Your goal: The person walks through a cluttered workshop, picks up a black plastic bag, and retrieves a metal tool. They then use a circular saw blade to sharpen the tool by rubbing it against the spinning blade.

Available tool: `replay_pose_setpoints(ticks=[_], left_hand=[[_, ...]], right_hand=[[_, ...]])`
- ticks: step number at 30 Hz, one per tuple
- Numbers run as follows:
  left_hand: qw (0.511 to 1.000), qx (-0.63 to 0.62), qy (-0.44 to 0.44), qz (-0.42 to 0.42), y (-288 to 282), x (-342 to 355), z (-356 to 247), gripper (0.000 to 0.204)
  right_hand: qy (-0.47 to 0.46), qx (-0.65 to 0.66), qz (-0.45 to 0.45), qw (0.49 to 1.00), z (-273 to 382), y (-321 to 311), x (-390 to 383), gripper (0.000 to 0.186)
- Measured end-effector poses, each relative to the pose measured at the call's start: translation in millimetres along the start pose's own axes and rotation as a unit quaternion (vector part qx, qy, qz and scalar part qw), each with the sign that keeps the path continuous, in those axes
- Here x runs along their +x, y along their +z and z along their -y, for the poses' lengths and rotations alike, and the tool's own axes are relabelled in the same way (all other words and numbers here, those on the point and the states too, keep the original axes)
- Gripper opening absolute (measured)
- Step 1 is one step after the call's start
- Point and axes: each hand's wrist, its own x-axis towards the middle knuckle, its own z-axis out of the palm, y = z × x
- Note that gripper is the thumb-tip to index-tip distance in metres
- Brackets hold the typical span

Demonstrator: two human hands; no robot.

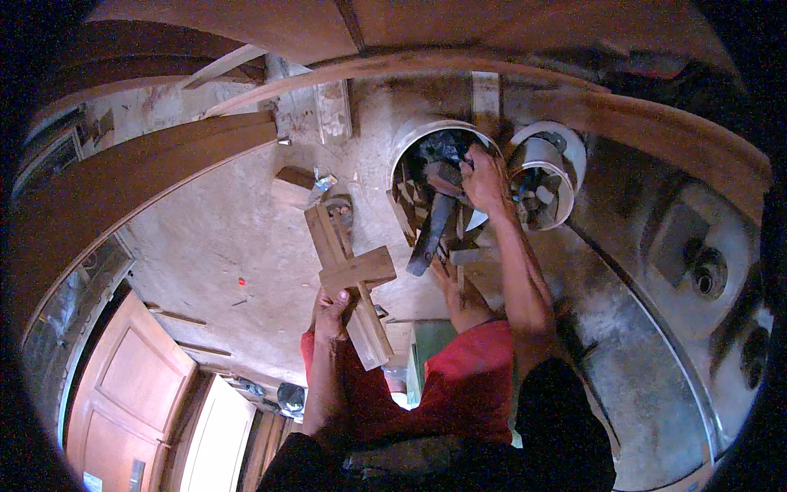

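Observation:
My left hand is closed around a bundle of wooden offcuts, held over my lap. A shorter wood block lies crosswise over the longer strips. At the upper middle, my right hand reaches into a round white bucket, its fingers curled near the right rim. Whatever they grip is hidden. Scrap wood and dark, crumpled material fill the bucket. A long dark piece of wood leans out over its near side, beside my right hand.
A smaller white pail with scraps stands right of the bucket. On the floor lie a wood block and a small red object. Grey metal equipment fills the right. Brown door panels lean at lower left.

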Motion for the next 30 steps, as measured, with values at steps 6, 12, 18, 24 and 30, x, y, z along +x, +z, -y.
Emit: replay_pose_setpoints(ticks=[6,12,18,24,30], left_hand=[[0.999,0.006,-0.002,0.047,-10,6,5,0.067],[1.0,0.011,-0.003,0.009,-3,5,3,0.07],[0.999,-0.01,-0.01,0.032,-3,5,1,0.067],[1.0,-0.009,0.011,-0.011,10,-2,-8,0.064],[0.999,-0.02,0.036,-0.021,3,6,0,0.062]], right_hand=[[-0.048,0.005,-0.068,0.996,-13,-2,-11,0.026],[-0.007,0.018,-0.108,0.994,-35,25,0,0.023],[-0.021,0.013,-0.104,0.994,-13,16,-14,0.02],[-0.035,0.093,-0.148,0.984,29,-20,-71,0.017],[0.011,0.173,-0.202,0.964,14,-46,-104,0.02]])
